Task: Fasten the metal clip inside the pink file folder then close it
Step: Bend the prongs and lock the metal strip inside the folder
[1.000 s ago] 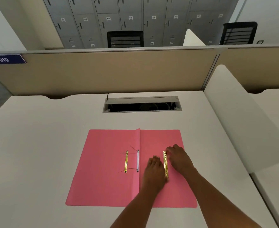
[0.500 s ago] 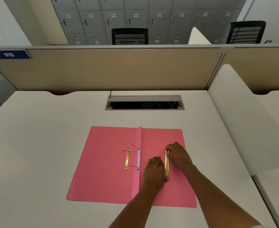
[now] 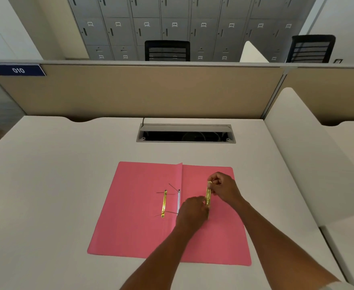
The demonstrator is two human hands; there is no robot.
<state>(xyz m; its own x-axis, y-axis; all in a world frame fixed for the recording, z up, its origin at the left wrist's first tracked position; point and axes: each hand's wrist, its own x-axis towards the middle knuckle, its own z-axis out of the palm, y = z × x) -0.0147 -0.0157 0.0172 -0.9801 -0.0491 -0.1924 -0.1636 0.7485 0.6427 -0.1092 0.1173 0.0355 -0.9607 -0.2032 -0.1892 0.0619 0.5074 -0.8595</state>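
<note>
Since before, right hand (image 3: 224, 190) is lifting the gold clip bar (image 3: 208, 195) by its far end, fingers pinching; left hand (image 3: 192, 210) is gripping the near end over open pink folder (image 3: 134, 222).

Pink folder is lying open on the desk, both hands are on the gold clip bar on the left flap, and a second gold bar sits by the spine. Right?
Not quite. The head view shows both hands, left hand and right hand, on the gold clip bar on the right flap, not the left. The pink folder does lie open on the desk, and the second gold bar sits by the spine.
</note>
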